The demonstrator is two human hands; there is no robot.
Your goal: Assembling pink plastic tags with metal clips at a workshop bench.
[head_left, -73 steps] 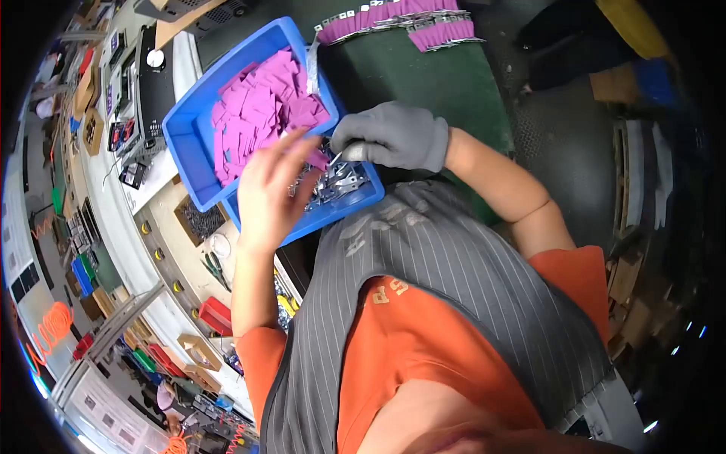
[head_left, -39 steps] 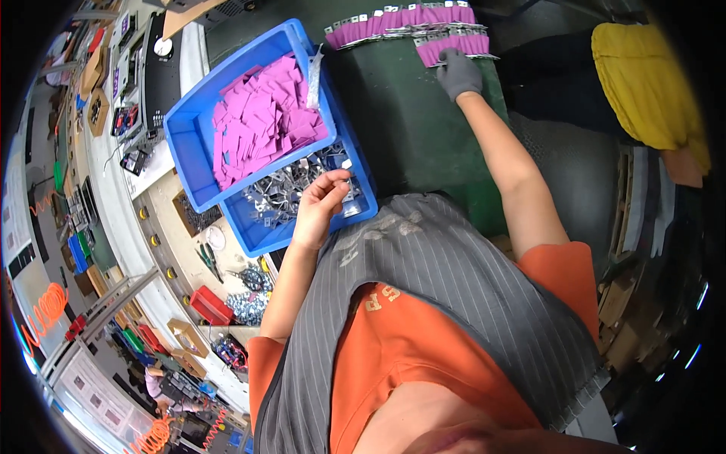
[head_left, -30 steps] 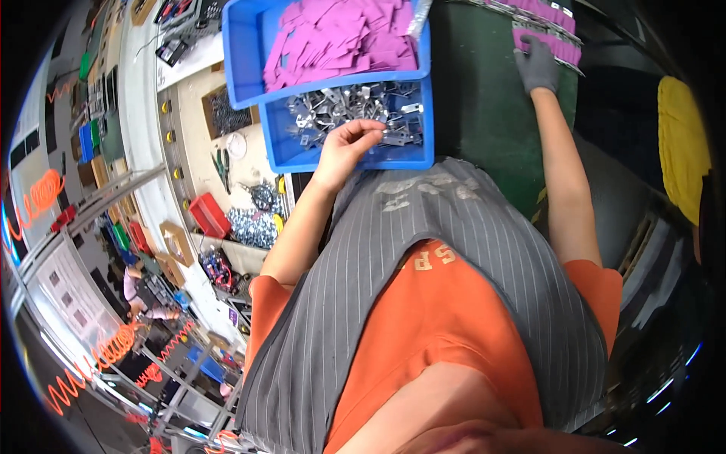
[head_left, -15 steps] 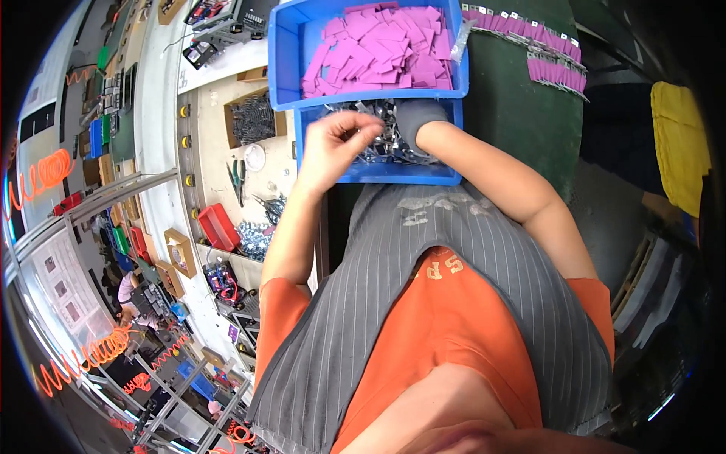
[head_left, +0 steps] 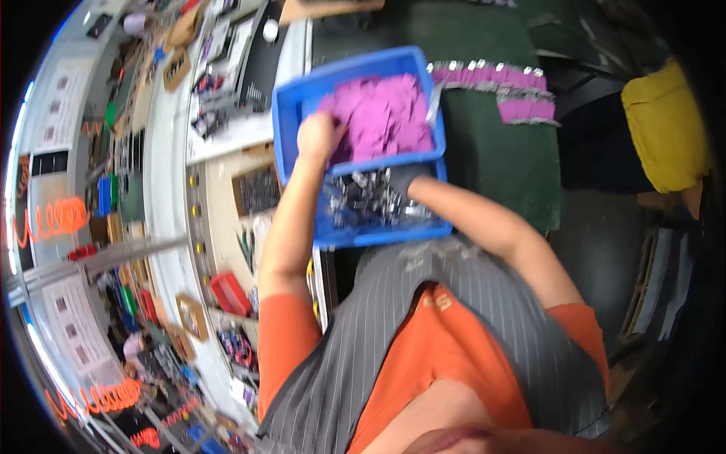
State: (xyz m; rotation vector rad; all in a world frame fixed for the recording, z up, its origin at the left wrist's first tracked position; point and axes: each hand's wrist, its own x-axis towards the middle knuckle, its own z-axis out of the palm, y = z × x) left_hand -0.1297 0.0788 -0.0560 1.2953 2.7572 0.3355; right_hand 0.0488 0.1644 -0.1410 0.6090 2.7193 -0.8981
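On the front of the orange shirt (head_left: 446,356), pale letters (head_left: 439,303) stand just above the neckline, partly cut off by the apron (head_left: 491,318). At the far left hang printed sheets (head_left: 72,325), too small and blurred to read.

The bare left hand (head_left: 318,136) is in the upper bin (head_left: 297,100), at the left edge of the heap of pink cards (head_left: 382,117). Its fingers look curled and bent toward the cards, but blur hides whether they close on one. The gloved right hand (head_left: 406,178) reaches down into the lower bin (head_left: 378,237), among the loose metal parts (head_left: 354,200); its fingertips are hidden, so I cannot tell whether they are apart or together.

The upper bin overlaps the back of the lower bin, and its near wall hides part of the metal parts. A clear strip (head_left: 434,104) hangs at its right edge. On the green table (head_left: 499,170), to the right, lie two rows of pink pieces (head_left: 491,78). Left of the bins are a carton (head_left: 257,189), pliers (head_left: 246,248) and a red tray (head_left: 231,293). Another person (head_left: 665,129), in yellow, is beyond the table's right edge.
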